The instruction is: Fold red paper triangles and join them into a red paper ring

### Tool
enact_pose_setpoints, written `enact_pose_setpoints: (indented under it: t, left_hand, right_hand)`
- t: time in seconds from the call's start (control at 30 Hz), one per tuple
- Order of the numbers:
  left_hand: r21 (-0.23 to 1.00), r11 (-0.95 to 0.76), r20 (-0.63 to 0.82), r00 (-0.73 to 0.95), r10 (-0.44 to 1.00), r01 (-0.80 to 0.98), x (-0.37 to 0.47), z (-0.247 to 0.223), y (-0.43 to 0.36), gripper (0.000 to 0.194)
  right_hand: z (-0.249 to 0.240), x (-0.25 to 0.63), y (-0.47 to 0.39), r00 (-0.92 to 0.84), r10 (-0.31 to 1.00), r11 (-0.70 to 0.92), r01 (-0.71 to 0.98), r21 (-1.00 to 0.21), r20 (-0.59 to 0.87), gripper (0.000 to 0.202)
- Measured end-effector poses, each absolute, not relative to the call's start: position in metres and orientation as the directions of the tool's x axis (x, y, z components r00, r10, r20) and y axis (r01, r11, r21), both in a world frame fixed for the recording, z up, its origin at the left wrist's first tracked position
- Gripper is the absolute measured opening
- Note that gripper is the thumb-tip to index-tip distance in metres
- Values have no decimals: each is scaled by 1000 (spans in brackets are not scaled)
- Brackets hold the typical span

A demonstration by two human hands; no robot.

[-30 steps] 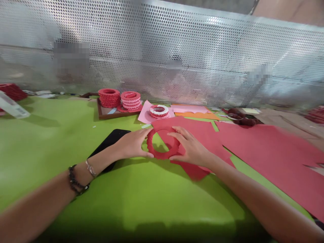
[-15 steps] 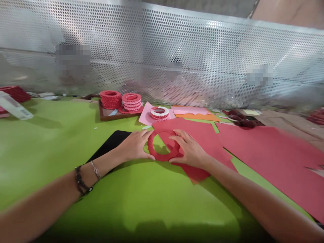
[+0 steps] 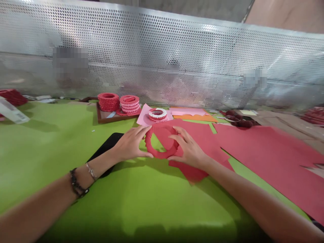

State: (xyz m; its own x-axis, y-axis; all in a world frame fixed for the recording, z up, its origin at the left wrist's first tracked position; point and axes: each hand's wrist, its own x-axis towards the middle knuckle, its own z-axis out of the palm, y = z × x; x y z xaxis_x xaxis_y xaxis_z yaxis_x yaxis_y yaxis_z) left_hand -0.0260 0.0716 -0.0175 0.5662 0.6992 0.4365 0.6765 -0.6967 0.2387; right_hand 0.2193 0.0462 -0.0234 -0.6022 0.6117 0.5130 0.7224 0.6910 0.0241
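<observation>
A red ring with a ruffled outer edge (image 3: 161, 155) is held up over the green table (image 3: 157, 199). My left hand (image 3: 131, 143) grips its left side, with the thumb low and the fingers at the top. On the opposite side my right hand (image 3: 188, 148) grips it with curled fingers and thumb. Red paper sheets (image 3: 202, 135) lie behind and below the ring. Just beyond, a small stack of red and white rings (image 3: 157, 115) rests on a pink sheet (image 3: 143, 116). A black flat object (image 3: 106, 146) lies partly under my left wrist.
Two stacks of rings, one red (image 3: 108, 102) and one pink and red (image 3: 129, 104), stand on a brown tray (image 3: 106, 119). Dark red scissors handles (image 3: 236, 118), orange paper (image 3: 194, 117) and a large red sheet (image 3: 268, 152) lie right. A perforated metal panel (image 3: 152, 50) spans the back.
The view has shifted slightly. Both hands still hold the red ring, which appears raised a little and slightly differently tilted.
</observation>
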Motion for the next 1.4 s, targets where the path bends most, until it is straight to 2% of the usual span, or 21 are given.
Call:
enact_pose_setpoints:
  t: [0.13, 0.2, 0.3, 0.37, 0.43, 0.5, 0.63, 0.73, 0.87, 1.0, 1.13, 1.23, 1.4]
  left_hand:
    - [588, -642, 438, 474, 764, 492, -19, -18, 70, 84]
    - [689, -562, 414, 388, 823, 457, -15, -17, 66, 73]
    - [690, -501, 397, 307, 865, 522, -10, -13, 59, 54]
    - [657, -511, 404, 314, 859, 554, -8, -9, 54, 48]
    - [657, -510, 395, 323, 860, 555, -5, -7, 49, 46]
    - [703, -478, 356, 321, 878, 527, -2, -6, 44, 49]
    - [778, -438, 270, 390, 881, 451, 4, -7, 38, 49]
    - [704, -521, 346, 408, 845, 483, 4, -10, 37, 44]
    - [474, -651, 458, 465, 757, 593, 0, -13, 43, 39]
    - [246, -669, 406, 552, 729, 702, 1, -10, 48, 32]
    - [75, -644, 372, 578, 727, 761, 9, 1, 46, 30]
    - [51, -645, 401, 576, 712, 763, 15, 8, 46, 30]
    - [132, -628, 384, 545, 745, 767, 25, 10, 50, 34]
  right_hand:
    - [-25, 212, 41, -537, 591, 675, 738, -4, 602, 67]
    - [-24, 208, 37, -532, 590, 694, 718, -45, 608, 72]
    - [-20, 204, 33, -493, 647, 713, 662, -233, 581, 73]
    - [-18, 202, 32, -413, 720, 665, 641, -384, 557, 64]
    - [-16, 201, 32, -342, 772, 606, 650, -458, 537, 51]
    - [-16, 199, 33, -322, 782, 581, 688, -436, 534, 44]
    - [-17, 195, 33, -335, 782, 527, 805, -271, 525, 26]
    - [-15, 194, 31, -330, 796, 471, 865, -175, 508, 19]
    - [-11, 194, 29, -359, 758, 470, 879, -75, 545, 20]
    - [-6, 197, 28, -404, 711, 496, 868, -2, 575, 21]
    - [0, 200, 26, -391, 703, 482, 876, 5, 594, 24]
    - [6, 202, 24, -378, 715, 478, 878, -17, 588, 27]
    - [10, 205, 25, -335, 764, 450, 889, -84, 551, 28]
